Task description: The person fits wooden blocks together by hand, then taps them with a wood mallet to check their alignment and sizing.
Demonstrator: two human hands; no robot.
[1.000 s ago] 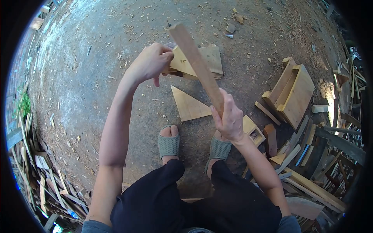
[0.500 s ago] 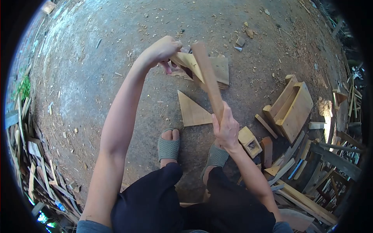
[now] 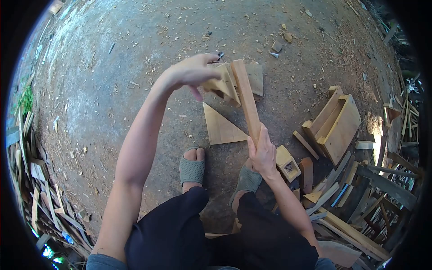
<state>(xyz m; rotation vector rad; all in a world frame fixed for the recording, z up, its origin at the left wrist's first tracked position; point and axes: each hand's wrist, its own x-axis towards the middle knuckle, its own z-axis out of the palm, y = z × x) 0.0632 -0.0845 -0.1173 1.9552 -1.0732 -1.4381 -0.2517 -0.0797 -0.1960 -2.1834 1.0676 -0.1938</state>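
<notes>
My right hand grips the lower end of a long wooden batten that points up and away from me. Its upper end meets a small wooden piece, which my left hand holds above the ground with fingers partly spread. Behind them a flat square board lies on the concrete. A triangular board rests on the ground just ahead of my sandalled feet.
A wooden box frame lies on its side at the right. A small hollow block sits beside my right foot. Heaps of scrap offcuts line the right edge, and more scraps the left. Wood chips litter the concrete.
The batten swung down from a raised tilt onto the small piece. My left hand lifted that piece off the flat board and drew it nearer; the view shifted slightly.
</notes>
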